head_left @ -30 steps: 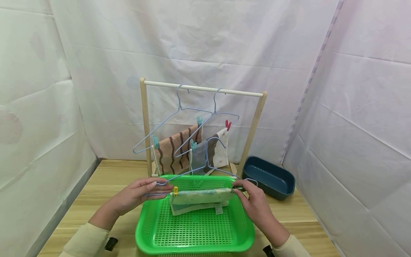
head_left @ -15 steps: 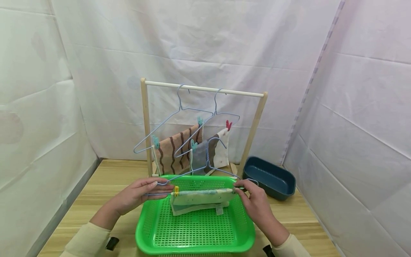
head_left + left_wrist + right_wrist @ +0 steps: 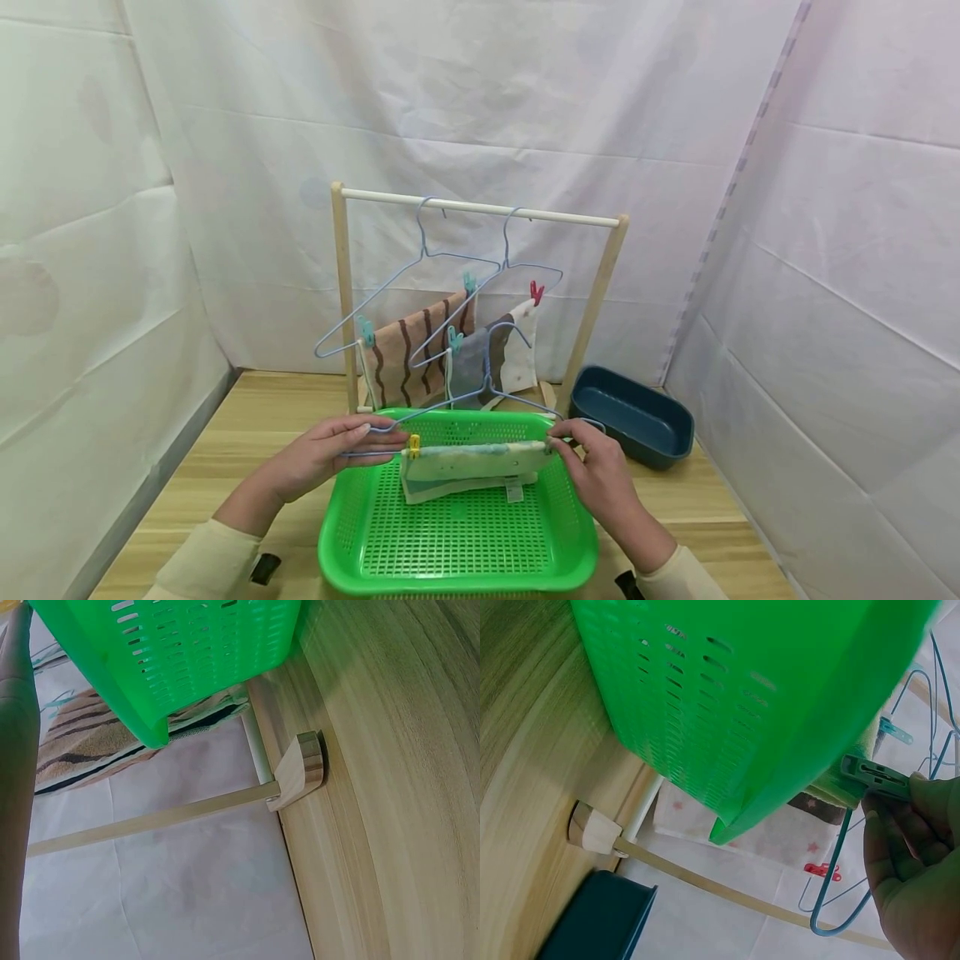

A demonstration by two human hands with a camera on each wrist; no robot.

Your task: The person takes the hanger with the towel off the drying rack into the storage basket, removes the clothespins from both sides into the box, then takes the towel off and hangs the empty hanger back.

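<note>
In the head view a blue wire hanger point(image 3: 487, 367) is held level over the green basket point(image 3: 330, 550). A pale green and yellow cloth point(image 3: 468, 462) is folded over its bottom bar. My left hand point(image 3: 318, 454) pinches the hanger's left end between thumb and fingers, the other fingers stretched out under the wire. A yellow clothespin point(image 3: 415, 446) clips the cloth's left edge. At its right edge my right hand point(image 3: 596, 475) pinches a grey-green clothespin point(image 3: 876, 778), best seen in the right wrist view. Only a strip of the left hand or forearm shows in the left wrist view.
Behind the basket stands a wooden rack with a white rail point(image 3: 480, 207). Two blue hangers hang there, bearing a brown striped cloth point(image 3: 420, 342) and a grey-and-white cloth point(image 3: 517, 367), pinned with teal and red clothespins. A dark blue box point(image 3: 622, 412) sits to the right.
</note>
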